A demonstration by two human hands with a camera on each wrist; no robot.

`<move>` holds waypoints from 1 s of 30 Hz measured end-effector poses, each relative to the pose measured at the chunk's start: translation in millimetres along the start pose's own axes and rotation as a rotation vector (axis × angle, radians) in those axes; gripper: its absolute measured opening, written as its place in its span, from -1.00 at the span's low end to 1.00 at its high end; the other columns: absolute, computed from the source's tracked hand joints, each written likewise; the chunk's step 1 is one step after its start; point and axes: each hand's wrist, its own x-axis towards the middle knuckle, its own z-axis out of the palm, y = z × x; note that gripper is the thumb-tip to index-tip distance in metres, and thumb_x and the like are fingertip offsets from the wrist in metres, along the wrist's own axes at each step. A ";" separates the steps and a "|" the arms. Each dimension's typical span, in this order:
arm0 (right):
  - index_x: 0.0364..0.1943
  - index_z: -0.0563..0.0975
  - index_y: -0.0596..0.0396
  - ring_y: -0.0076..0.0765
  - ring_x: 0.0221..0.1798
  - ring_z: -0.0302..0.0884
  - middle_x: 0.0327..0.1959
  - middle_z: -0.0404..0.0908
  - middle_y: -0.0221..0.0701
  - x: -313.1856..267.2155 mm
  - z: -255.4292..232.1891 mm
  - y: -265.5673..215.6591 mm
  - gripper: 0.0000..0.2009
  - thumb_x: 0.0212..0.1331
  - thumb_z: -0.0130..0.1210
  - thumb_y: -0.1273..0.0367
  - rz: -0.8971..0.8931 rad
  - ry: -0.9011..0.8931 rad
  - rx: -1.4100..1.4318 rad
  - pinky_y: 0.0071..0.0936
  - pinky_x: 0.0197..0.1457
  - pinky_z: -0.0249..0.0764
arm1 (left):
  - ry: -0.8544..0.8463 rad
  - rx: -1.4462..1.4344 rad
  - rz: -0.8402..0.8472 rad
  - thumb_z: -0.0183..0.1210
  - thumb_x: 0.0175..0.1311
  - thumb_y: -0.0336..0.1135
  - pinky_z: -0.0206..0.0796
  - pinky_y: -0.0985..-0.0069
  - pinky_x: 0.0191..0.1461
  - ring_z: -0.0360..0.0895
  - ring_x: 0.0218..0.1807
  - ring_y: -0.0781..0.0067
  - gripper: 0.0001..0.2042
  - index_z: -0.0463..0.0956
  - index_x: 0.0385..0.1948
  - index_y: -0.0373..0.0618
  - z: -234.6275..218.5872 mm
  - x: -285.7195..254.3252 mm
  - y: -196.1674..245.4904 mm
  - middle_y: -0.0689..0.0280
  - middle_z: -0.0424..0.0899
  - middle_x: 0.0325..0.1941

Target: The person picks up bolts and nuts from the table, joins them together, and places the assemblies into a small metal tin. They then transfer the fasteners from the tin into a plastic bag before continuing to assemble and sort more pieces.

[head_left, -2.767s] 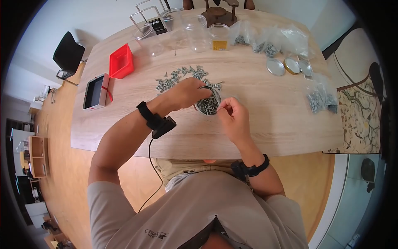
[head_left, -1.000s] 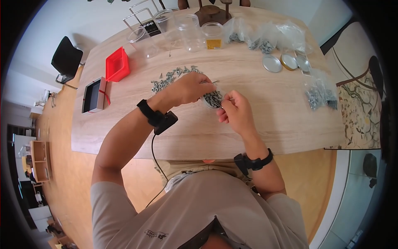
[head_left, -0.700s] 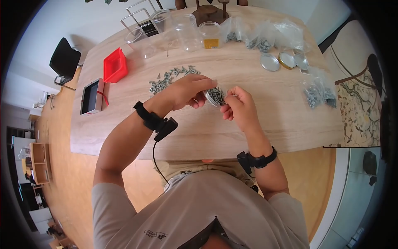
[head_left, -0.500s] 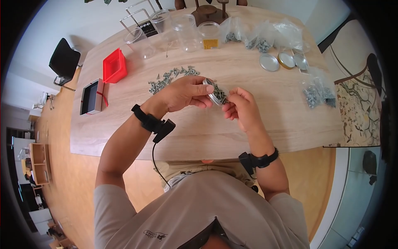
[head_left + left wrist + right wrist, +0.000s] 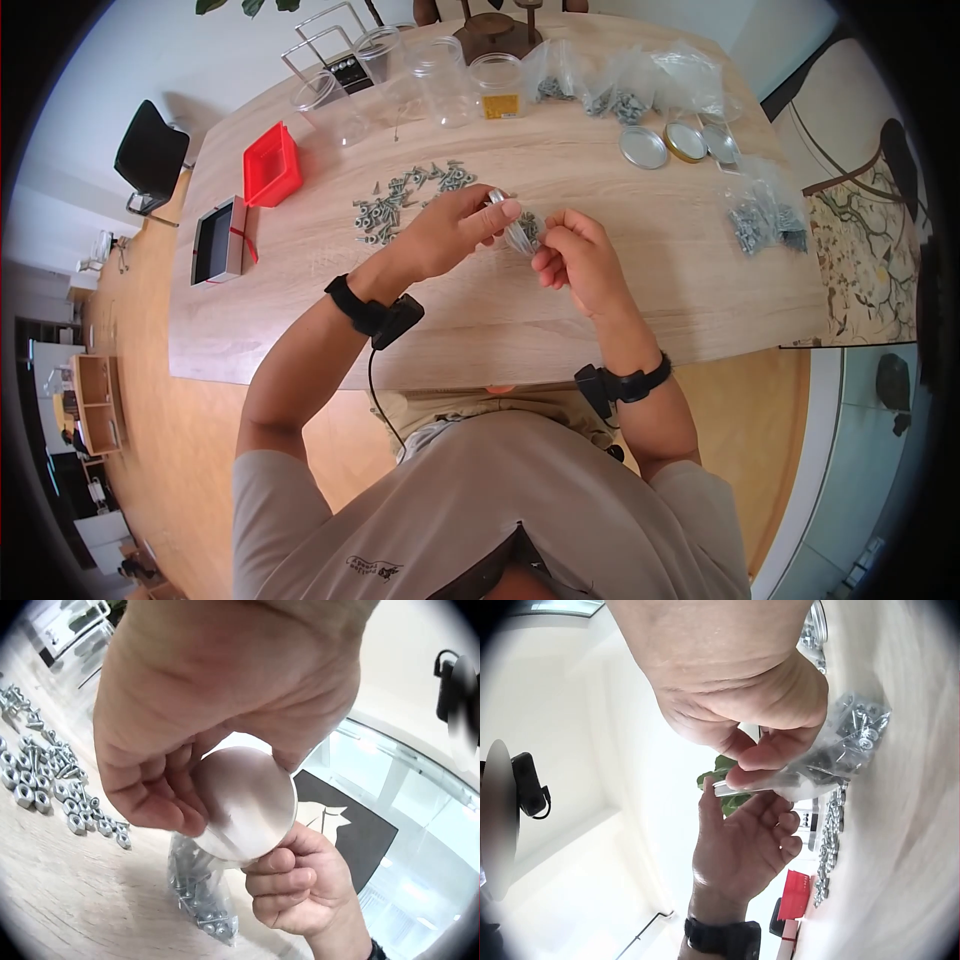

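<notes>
A round silvery metal lid point(image 5: 513, 228) stands tilted nearly on edge between the hands, gripped at its edge by the thumb and fingers of my left hand point(image 5: 455, 232). Its plain outer face point(image 5: 247, 802) shows in the left wrist view. Against its right side, a clear plastic bag point(image 5: 202, 889) with screws inside hangs low over the table. My right hand point(image 5: 585, 262) pinches the bag's mouth at the lid's lower edge, thumb against curled fingers. To the left lies a loose pile of nuts and screws point(image 5: 400, 200), partly behind the left hand.
Clear plastic jars point(image 5: 437, 85) line the back. Three round lids point(image 5: 643, 147) and bags of hardware point(image 5: 630, 90) are at the back right, another bag point(image 5: 765, 220) nearer. A red bin point(image 5: 272, 168) and an open box point(image 5: 220, 240) sit at the left.
The lid, lying nearly flat and full of screws earlier, has been lifted and tipped rightward toward the bag. My left thumb has come over its edge; the screws now show in the bag.
</notes>
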 end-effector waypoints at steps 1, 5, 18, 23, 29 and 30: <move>-0.24 0.56 0.05 -0.50 -0.60 0.59 -0.49 0.69 -0.36 -0.1 -0.7 0.0 -0.91 0.41 0.07 0.37 -0.002 -0.005 -0.002 -0.55 -0.53 0.43 | 0.021 0.076 0.048 0.17 0.57 0.26 0.53 0.34 0.05 0.67 -0.03 0.29 -0.37 0.61 0.13 -0.28 0.6 1.3 -2.1 0.17 0.75 -0.05; -0.24 0.56 0.07 -0.50 -0.59 0.60 -0.49 0.69 -0.36 -1.8 0.2 -1.1 -0.89 0.42 0.07 0.36 -0.009 -0.002 0.024 -0.56 -0.53 0.44 | 0.123 0.314 0.204 0.20 0.55 0.24 0.51 0.24 0.15 0.68 0.02 0.07 -0.33 0.52 0.23 -0.34 2.5 5.2 6.1 0.00 0.74 -0.03; -0.24 0.56 0.09 -0.51 -0.56 0.60 -0.47 0.69 -0.38 -6.9 -1.3 4.5 -0.80 0.53 0.11 0.28 -0.075 -0.017 0.086 -0.56 -0.50 0.46 | 0.149 0.338 0.358 0.44 0.29 0.15 0.51 0.19 0.29 0.68 0.14 0.00 -0.16 0.37 0.45 -0.25 14.1 2.0 2.7 -0.07 0.69 0.13; -0.25 0.56 0.09 -0.52 -0.56 0.58 -0.48 0.68 -0.38 -7.1 2.5 3.1 -0.80 0.52 0.12 0.29 -0.060 0.002 0.094 -0.55 -0.50 0.44 | 0.200 0.313 0.391 0.43 0.30 0.13 0.50 0.27 0.27 0.67 0.11 0.10 -0.19 0.38 0.44 -0.25 10.2 -5.0 5.1 -0.03 0.69 0.08; -0.37 0.57 0.08 -0.56 -0.58 0.51 -0.52 0.64 -0.40 -6.2 -19.6 -17.2 -0.83 0.40 0.13 0.34 -0.131 0.058 0.057 -0.57 -0.51 0.39 | 0.223 -0.150 0.402 0.36 0.48 -0.07 0.46 0.44 0.23 0.56 0.14 0.49 -0.27 0.24 0.55 -0.19 3.6 -7.8 -6.7 0.28 0.60 0.16; -0.39 0.57 0.07 -0.58 -0.58 0.49 -0.53 0.63 -0.41 -4.8 -30.0 -24.6 -0.83 0.38 0.13 0.35 -0.154 0.066 0.056 -0.58 -0.51 0.38 | 0.158 -0.175 0.371 0.36 0.48 -0.11 0.46 0.44 0.24 0.56 0.14 0.48 -0.27 0.23 0.56 -0.20 3.3 -8.9 -12.1 0.27 0.60 0.16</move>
